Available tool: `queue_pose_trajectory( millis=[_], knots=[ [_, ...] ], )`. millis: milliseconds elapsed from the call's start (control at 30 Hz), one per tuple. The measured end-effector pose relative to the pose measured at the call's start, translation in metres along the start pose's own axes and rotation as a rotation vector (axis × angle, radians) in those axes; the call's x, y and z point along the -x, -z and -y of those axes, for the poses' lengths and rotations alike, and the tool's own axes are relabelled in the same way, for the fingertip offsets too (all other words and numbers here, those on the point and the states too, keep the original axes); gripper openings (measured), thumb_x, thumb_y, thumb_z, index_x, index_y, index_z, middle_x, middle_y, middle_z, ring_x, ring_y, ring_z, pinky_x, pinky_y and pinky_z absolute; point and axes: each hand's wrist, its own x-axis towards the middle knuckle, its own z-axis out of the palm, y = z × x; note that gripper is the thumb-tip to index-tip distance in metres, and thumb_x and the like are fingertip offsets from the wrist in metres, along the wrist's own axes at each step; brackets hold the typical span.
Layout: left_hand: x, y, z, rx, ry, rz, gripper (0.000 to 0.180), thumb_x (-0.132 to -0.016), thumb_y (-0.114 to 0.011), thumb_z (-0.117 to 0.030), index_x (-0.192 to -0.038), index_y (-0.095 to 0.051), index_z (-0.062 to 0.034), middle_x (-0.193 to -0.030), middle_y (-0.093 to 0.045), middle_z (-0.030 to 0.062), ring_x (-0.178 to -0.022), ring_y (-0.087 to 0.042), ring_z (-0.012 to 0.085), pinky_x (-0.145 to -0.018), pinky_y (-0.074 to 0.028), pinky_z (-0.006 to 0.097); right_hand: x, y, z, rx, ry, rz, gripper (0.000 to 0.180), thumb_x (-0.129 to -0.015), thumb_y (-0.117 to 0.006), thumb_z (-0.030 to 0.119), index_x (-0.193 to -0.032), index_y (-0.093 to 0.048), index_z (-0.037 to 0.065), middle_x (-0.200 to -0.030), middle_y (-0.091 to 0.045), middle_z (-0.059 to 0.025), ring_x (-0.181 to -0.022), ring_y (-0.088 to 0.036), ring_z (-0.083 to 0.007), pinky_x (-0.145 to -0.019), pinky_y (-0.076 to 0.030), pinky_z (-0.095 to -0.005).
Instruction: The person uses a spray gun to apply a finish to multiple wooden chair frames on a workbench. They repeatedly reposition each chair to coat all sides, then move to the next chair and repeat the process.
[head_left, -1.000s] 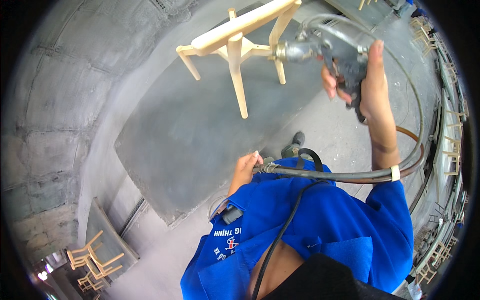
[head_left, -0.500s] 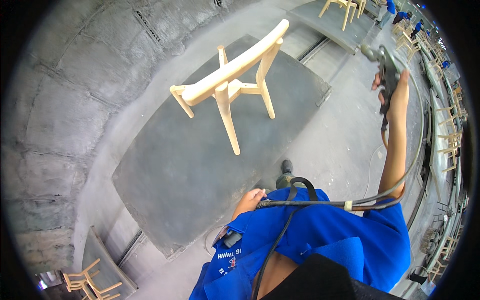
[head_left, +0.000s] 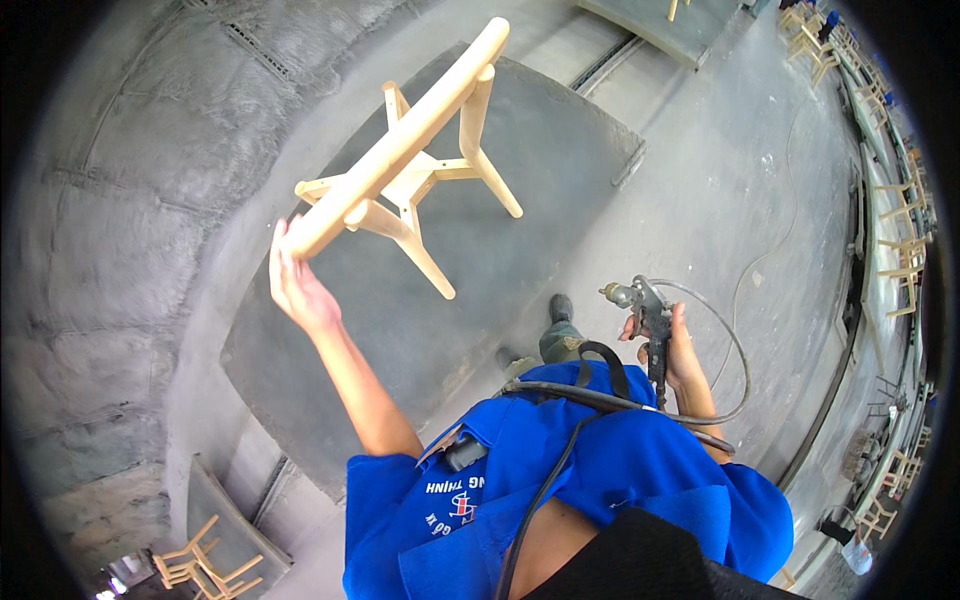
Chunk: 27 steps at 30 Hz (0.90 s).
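A pale bare-wood chair frame (head_left: 400, 140) stands on a dark grey board (head_left: 320, 390), its long curved back rail uppermost. My left hand (head_left: 305, 292) reaches out to the rail's near left end, with fingers laid around that end. In my right hand (head_left: 685, 352), held low beside my body, is a spray gun (head_left: 655, 330) with its nozzle turned toward the left. A grey hose (head_left: 745, 375) loops from the gun back across my waist. Part of the right hand's grip is hidden behind the gun's handle.
A rough grey wall (head_left: 130, 250) runs along the left. Another chair (head_left: 205, 565) stands on a board at lower left, and a further board (head_left: 665, 25) lies at the top. Several pale chairs (head_left: 905, 260) line the far right beside a rail track. A thin cord (head_left: 740, 290) trails over the floor.
My left hand has gone from my waist out to the chair's back rail. The spray gun in my right hand has come down and inward. The chair appears turned and shifted left in view.
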Motion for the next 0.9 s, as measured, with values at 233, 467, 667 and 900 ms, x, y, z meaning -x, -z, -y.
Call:
queue_pose_trajectory(
  millis=[233,467,667,900],
  knots=[
    [0.127,-0.044,-0.028,-0.315,-0.024,0.171,0.083,-0.107,-0.043,-0.048,-0.153,-0.019,0.0166,-0.154,-0.039,0.0336,-0.143,-0.041,0.0431,-0.121,-0.027,0.05,-0.041,0.027,0.025,0.123,-0.22,-0.134,0.043,-0.1,-0.064,0.038,-0.119,-0.063,0.0,-0.105,-0.074,-0.0138,-0.102,-0.071,-0.0219,-0.057,-0.053,-0.0295],
    [0.095,-0.129,0.0,-0.606,-0.287,0.407,0.128,-0.074,-0.074,-0.074,-0.161,-0.015,-0.0012,-0.167,-0.013,0.025,-0.155,-0.012,0.0409,-0.124,-0.009,0.054,-0.091,0.055,0.09,0.178,0.124,-0.072,0.038,-0.101,-0.061,0.04,-0.111,-0.065,0.003,-0.085,-0.069,-0.0068,-0.071,-0.062,-0.0125,-0.053,-0.043,-0.0263],
    [0.038,-0.303,0.065,-0.319,-0.05,0.342,0.103,-0.082,-0.083,-0.031,-0.158,-0.021,-0.0003,-0.166,-0.019,0.0214,-0.155,-0.016,0.0359,-0.124,-0.016,0.046,-0.111,0.035,0.194,0.592,0.737,-0.195,0.029,-0.097,-0.067,0.027,-0.109,-0.064,0.0,-0.08,-0.065,-0.0034,-0.066,-0.057,-0.0086,-0.058,-0.045,-0.0266],
    [0.123,-0.226,0.137,-0.517,0.268,0.617,0.049,-0.092,-0.074,-0.03,-0.13,-0.064,0.0002,-0.143,-0.057,0.0204,-0.14,-0.047,0.0355,-0.116,-0.035,0.045,-0.141,0.023,0.207,1.021,0.955,-0.022,0.03,-0.081,-0.077,0.005,-0.107,-0.063,0.0,-0.088,-0.067,-0.0165,-0.075,-0.067,-0.0305,-0.068,-0.053,-0.0355]
  ],
)
